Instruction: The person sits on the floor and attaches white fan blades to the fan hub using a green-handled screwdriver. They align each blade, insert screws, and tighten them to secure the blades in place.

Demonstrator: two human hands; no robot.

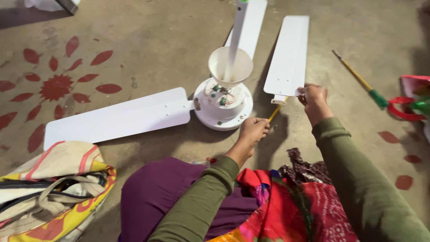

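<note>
A white ceiling fan lies on the floor, its round motor housing (224,105) facing up with a white canopy cup and rod above it. One blade (118,118) is fixed on the left. My right hand (313,96) grips the base of a loose white blade (289,56) beside the motor. My left hand (253,130) holds a yellow-handled screwdriver (274,113) pointed at that blade's bracket. Another blade lies behind the rod.
A second long tool with a green and yellow handle (360,80) lies on the floor at right, near red and green items (410,105). A yellow, white and pink bag (49,188) sits at lower left. Red flower patterns mark the concrete floor.
</note>
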